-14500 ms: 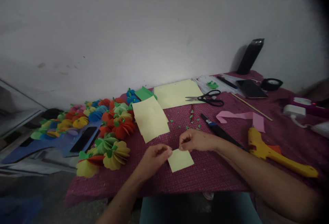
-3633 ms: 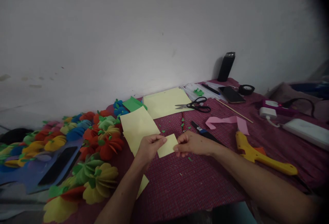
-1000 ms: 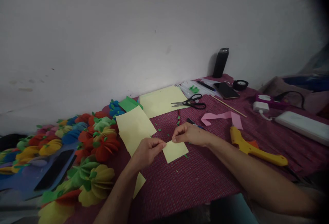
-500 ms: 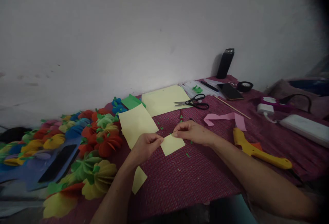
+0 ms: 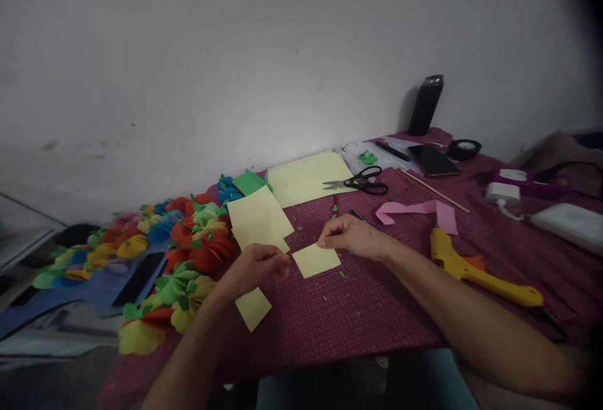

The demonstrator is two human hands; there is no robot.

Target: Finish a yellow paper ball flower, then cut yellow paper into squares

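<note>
My right hand [image 5: 346, 235] pinches the upper edge of a small pale yellow paper rectangle [image 5: 315, 262] between thumb and fingers, just over the table. Left of it, a short gap from the paper, is my left hand [image 5: 259, 267]; its slightly blurred fingers are curled together and nothing shows in them. A small yellow paper square [image 5: 254, 309] lies on the cloth below my left wrist. Larger yellow sheets [image 5: 258, 214] lie behind that hand. Black-handled scissors [image 5: 360, 182] rest on a stack of yellow paper [image 5: 306, 174] farther back.
Colourful paper pumpkins [image 5: 207, 243] crowd the left side. To the right are a yellow glue gun [image 5: 490, 281], a pink paper strip [image 5: 419, 208], a wooden stick [image 5: 436, 190], a phone [image 5: 433, 160], black tape [image 5: 464, 149] and a black bottle [image 5: 426, 105]. Green scraps dot the checked cloth [image 5: 330, 328].
My left hand has let go of the small yellow paper and drawn slightly away to the left. My right hand still holds it. The camera view has shifted a little.
</note>
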